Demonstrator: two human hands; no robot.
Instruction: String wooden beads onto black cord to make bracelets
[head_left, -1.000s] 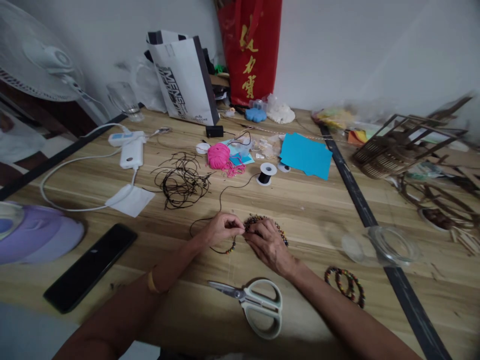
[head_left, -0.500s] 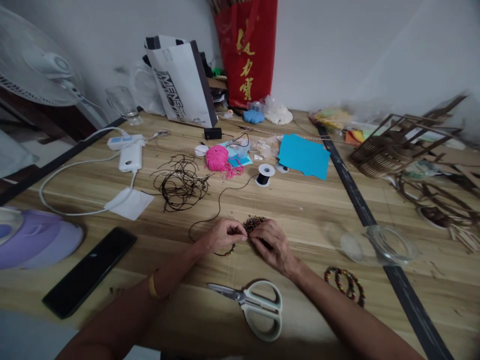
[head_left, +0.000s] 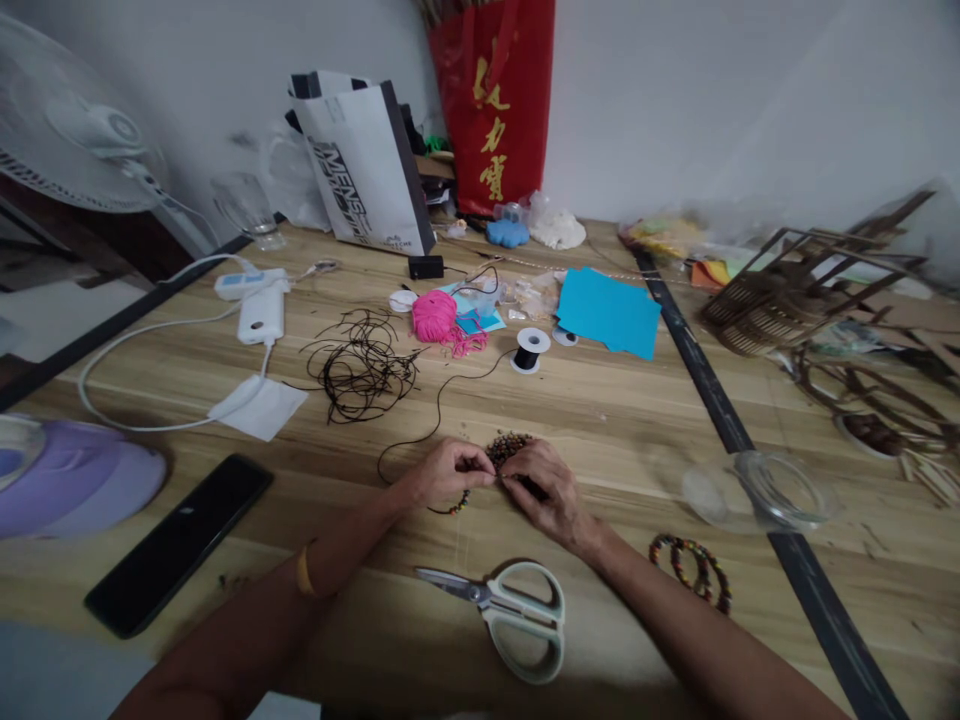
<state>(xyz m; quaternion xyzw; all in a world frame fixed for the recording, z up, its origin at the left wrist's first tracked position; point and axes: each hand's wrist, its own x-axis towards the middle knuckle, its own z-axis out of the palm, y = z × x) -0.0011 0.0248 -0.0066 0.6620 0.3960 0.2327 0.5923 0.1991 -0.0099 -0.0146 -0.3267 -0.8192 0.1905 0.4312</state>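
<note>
Beyond the scissors [head_left: 480, 592], the left hand's [head_left: 441, 474] grip pinches the cord [head_left: 438, 408], likely light and limp, best held near its tip; the right hand's [head_left: 553, 492] is narrow (contents hidden). Small beads [head_left: 507, 443], probably slippery, lie just past; the cord crosses the counter [head_left: 615, 410] to its spool [head_left: 529, 352].

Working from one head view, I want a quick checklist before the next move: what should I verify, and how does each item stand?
1. Loose beads within reach: ok, piled beside the right hand.
2. Spool upright: ok.
3. Cord slack from the spool: ok, it curves loosely.
4. Scissors clear of both hands: ok.
5. Black strands tidy: not ok, tangled.
6. Left hand secure on the beaded strand: cannot tell, contact hidden.
</note>
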